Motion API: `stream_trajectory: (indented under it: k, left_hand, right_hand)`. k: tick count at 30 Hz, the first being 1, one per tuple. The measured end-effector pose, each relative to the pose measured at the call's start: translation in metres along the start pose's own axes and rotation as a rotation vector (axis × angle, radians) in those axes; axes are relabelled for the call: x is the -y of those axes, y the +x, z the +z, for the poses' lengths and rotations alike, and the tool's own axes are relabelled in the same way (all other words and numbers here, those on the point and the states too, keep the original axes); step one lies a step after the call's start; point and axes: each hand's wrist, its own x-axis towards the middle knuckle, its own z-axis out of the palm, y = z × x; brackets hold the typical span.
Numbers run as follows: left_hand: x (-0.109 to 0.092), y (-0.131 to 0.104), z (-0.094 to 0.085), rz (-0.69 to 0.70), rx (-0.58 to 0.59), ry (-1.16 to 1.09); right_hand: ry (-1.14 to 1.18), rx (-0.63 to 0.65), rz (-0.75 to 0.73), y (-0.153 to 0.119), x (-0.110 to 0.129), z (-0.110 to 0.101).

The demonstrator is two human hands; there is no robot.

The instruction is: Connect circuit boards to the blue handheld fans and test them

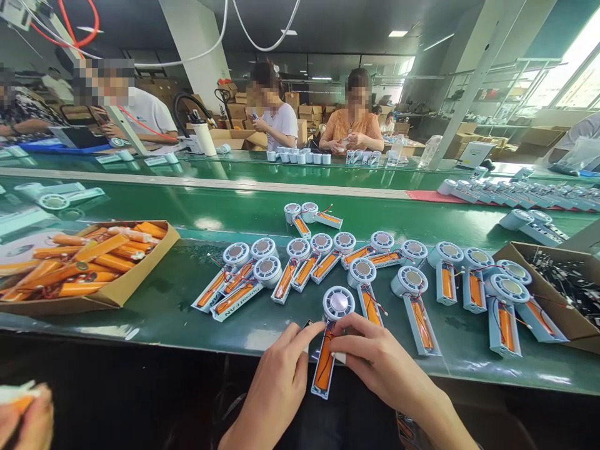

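Note:
At the bench's front edge, a small handheld fan is between my two hands, its round grille pointing away from me. An orange battery with thin wires lies in its open handle. My left hand grips the handle from the left, the index finger reaching to the neck just under the grille. From the right, my right hand is closed on the upper handle, fingertips at the wires and the battery's top end. What exactly these fingertips pinch is hidden. Several similar open fans lie just beyond my hands.
On the left stands a cardboard box of orange batteries; a box of dark wired parts is at right. A green conveyor runs behind. Several co-workers sit across it. Another person's hand holds something at lower left.

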Motion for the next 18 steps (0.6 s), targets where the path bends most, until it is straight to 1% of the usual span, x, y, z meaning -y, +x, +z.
stream_trajectory:
  k: [2,4,6,8,10,13,15,18]
  left_hand:
    - [0.0,-0.002,0.001,0.016,0.001,0.063]
    - [0.0,-0.005,0.002,0.044,-0.013,0.122]
    - [-0.004,-0.006,0.001,0.06,-0.02,0.13]
    - [-0.009,-0.007,0.0,0.045,-0.01,0.071]
    - [-0.014,-0.005,-0.003,0.013,0.005,-0.011]
    - [-0.018,-0.002,-0.007,-0.02,0.005,-0.116]
    - [-0.019,0.001,-0.007,-0.029,-0.007,-0.173]
    - [-0.017,0.004,-0.005,-0.043,-0.032,-0.228]
  right_hand:
    - [0.156,-0.097,0.058,0.001,-0.002,0.005]
    - [0.225,-0.191,0.125,0.004,-0.003,0.011]
    - [0.22,-0.265,0.178,0.008,-0.001,0.016]
    - [0.17,-0.311,0.206,0.01,0.002,0.021]
    - [0.112,-0.318,0.202,0.011,0.006,0.025]
    - [0.066,-0.294,0.161,0.009,0.011,0.027]
    - [0.083,-0.268,0.143,0.008,0.013,0.025]
    - [0.178,-0.218,0.152,0.008,0.014,0.021]
